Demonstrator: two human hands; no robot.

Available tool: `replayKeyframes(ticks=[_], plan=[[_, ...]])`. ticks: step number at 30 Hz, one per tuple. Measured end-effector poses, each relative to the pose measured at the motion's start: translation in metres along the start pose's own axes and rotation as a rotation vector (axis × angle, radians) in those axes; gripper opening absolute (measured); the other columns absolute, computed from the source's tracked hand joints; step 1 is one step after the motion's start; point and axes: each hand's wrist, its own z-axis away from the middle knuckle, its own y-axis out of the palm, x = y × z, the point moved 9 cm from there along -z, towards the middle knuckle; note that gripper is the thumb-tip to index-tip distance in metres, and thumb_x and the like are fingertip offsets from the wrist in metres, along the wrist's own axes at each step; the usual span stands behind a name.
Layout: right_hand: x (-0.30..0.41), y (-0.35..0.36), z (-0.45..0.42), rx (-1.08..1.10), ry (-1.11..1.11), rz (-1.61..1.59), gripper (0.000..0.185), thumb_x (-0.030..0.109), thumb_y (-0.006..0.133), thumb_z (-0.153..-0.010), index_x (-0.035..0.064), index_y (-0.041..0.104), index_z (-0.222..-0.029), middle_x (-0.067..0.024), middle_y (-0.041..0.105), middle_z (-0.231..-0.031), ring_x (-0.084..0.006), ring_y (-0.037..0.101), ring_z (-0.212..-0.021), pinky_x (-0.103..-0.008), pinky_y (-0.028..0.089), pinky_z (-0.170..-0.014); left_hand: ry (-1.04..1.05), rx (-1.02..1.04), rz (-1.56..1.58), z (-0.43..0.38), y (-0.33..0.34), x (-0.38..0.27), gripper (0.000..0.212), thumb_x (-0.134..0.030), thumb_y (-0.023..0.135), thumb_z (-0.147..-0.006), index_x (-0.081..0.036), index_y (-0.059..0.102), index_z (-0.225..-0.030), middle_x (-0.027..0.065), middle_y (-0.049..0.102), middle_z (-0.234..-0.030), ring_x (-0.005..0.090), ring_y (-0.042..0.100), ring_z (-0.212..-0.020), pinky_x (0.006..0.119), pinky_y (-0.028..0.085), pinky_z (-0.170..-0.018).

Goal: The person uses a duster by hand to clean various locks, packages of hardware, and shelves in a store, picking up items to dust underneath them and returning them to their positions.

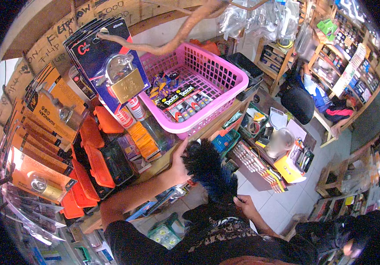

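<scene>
A black, fluffy duster (208, 165), seemingly of feathers, slants across the space in front of my chest. Against its upper end is my left hand (178, 165), thumb pointing up beside the wooden shelf edge. The duster hides most of that hand's fingers, so whether they grip it is unclear. My right hand (245, 206) is curled at the duster's lower end, where the handle itself is hidden. Just beyond my left thumb stands a pink plastic basket (193, 127) on the shelf. Inside it lie carded epoxy adhesive packs (190, 104) and small purple-and-orange packets (165, 84).
Carded padlocks (128, 84) hang from a bent hook overhead. Orange hardware cards (54, 109) hang at left, above orange-and-black plastic cases (99, 165). Orange boxes (143, 139) stand beside the basket. A cluttered desk (259, 175) is at right; farther back a person (319, 92) sits by shelves.
</scene>
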Motion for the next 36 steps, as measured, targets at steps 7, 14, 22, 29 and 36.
replayKeyframes(ticks=[7,14,22,29,36], plan=[[0.004,0.0,-0.004,-0.008,0.02,-0.013,0.037,0.034,0.056,-0.096,0.0005,0.063,-0.083,0.0027,0.059,-0.069,-0.007,0.05,-0.066,-0.0277,0.043,-0.061,-0.062,0.056,-0.072,-0.01,-0.009,-0.002,0.059,-0.055,0.046,-0.089,-0.005,0.062,-0.116,0.015,0.063,-0.116,0.0309,0.059,-0.108,0.046,0.042,-0.1],[0.005,0.007,-0.005,0.034,-0.073,-0.014,0.035,0.03,0.056,-0.097,0.0023,0.06,-0.076,0.0071,0.048,-0.063,-0.0041,0.039,-0.057,-0.0253,0.031,-0.051,-0.023,0.061,-0.096,-0.003,-0.002,-0.005,0.054,-0.051,0.046,-0.091,-0.006,0.063,-0.115,0.0124,0.064,-0.117,0.0287,0.06,-0.108,0.045,0.042,-0.101],[0.014,-0.003,-0.015,-0.019,-0.101,-0.007,0.037,0.029,0.054,-0.098,0.0032,0.056,-0.072,0.0075,0.047,-0.063,-0.0041,0.037,-0.056,-0.0252,0.03,-0.05,0.036,0.038,-0.071,-0.008,-0.01,-0.009,0.057,-0.053,0.042,-0.092,-0.004,0.063,-0.113,0.0146,0.064,-0.113,0.0297,0.06,-0.108,0.045,0.042,-0.1],[0.01,0.004,-0.011,0.054,-0.049,0.129,0.046,0.04,0.057,-0.094,-0.0016,0.058,-0.076,-0.0007,0.055,-0.066,-0.009,0.046,-0.064,-0.0302,0.04,-0.057,0.029,0.145,-0.222,0.003,0.016,-0.004,0.059,-0.052,0.038,-0.094,-0.003,0.06,-0.117,0.0182,0.062,-0.116,0.0319,0.058,-0.111,0.047,0.04,-0.103],[0.015,0.005,-0.017,0.072,-0.088,0.105,0.039,0.025,0.057,-0.095,0.0041,0.049,-0.064,0.004,0.044,-0.057,-0.0061,0.038,-0.054,-0.0279,0.032,-0.05,0.063,0.171,-0.095,-0.01,0.004,-0.009,0.063,-0.056,0.04,-0.092,-0.003,0.06,-0.119,0.0193,0.061,-0.12,0.0333,0.057,-0.113,0.048,0.038,-0.105]])
